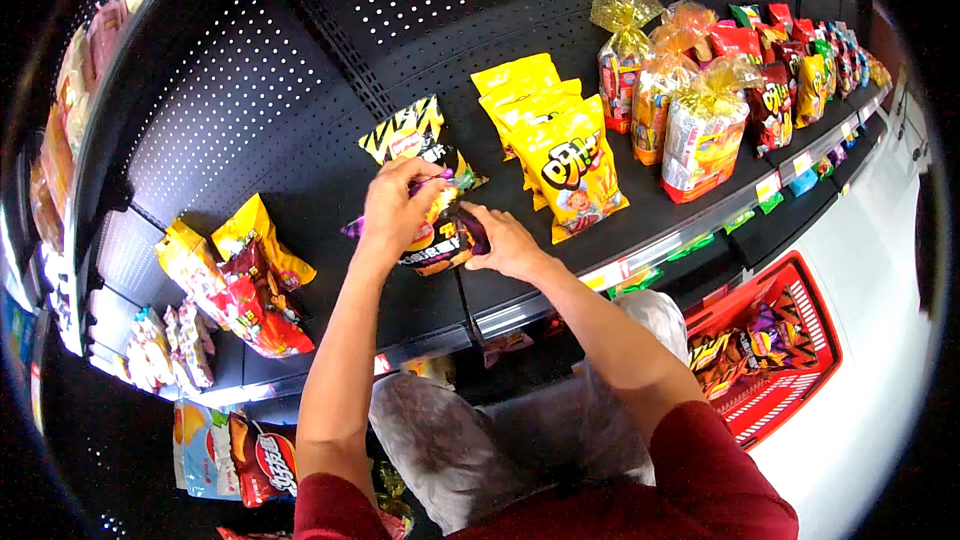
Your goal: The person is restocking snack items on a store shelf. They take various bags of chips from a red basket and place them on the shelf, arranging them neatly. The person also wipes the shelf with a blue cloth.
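On the black shelf in front of me stands a black and purple chip bag (441,246) with printed writing. My left hand (401,199) grips its upper left part, thumb and fingers bent over the top. Against its right side, my right hand (508,244) rests with thumb and fingers spread around the edge. Part of the bag is covered by my fingers. Directly behind it is another snack bag with a black-and-yellow striped top (405,127). Several yellow snack bags (574,172) stand in a row just right of my hands.
Yellow and red snack bags (262,300) lean together on the left. Gift packs with gold wrapping (709,135) stand farther right. A price-tag rail (675,240) runs along the shelf's front edge. On the floor at right, a red shopping basket (814,292) holds several snack bags.
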Demonstrator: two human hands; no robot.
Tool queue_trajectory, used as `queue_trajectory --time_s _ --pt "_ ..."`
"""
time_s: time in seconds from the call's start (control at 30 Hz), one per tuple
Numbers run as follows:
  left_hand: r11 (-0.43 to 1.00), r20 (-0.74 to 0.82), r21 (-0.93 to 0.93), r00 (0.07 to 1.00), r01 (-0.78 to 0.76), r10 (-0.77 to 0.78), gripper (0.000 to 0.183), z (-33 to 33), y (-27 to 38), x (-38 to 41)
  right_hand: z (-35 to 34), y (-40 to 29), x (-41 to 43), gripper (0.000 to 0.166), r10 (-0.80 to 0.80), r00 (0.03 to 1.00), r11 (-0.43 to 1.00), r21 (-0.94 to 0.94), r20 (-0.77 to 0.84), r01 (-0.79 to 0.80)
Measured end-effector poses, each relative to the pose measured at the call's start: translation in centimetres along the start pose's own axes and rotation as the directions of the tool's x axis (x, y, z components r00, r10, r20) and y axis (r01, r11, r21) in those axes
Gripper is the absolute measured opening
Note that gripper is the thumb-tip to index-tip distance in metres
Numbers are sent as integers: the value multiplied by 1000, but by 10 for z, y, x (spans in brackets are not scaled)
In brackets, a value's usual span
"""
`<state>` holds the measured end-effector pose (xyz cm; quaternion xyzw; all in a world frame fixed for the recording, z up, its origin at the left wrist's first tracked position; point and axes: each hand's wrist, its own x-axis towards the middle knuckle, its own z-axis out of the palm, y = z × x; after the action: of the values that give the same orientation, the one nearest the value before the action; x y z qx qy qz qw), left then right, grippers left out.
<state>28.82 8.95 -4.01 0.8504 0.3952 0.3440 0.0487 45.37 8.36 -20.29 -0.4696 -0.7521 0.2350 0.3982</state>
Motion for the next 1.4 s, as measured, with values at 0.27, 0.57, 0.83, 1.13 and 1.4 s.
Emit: queue_trajectory --time_s 0.27,0.57,0.83,1.13,1.4 --pt "904 -119 -373 955 210 -272 9 -51 -9 -45 -12 10 16 35 227 949 664 677 221 -317" --pt "876 -255 -446 911 186 -324 6 -50 2 -72 -4 8 12 51 293 895 729 528 335 -436" --pt "886 -331 -430 883 172 -332 6 -60 2 -85 2 -2 11 53 162 896 737 553 413 -388" --pt "880 -345 -440 871 180 -351 7 -68 -3 -95 14 -20 0 47 47 999 951 306 16 -49" --pt "875 -419 -466 837 132 -350 7 -70 -6 -101 16 -19 -1 46 71 992 963 268 -108 -40"
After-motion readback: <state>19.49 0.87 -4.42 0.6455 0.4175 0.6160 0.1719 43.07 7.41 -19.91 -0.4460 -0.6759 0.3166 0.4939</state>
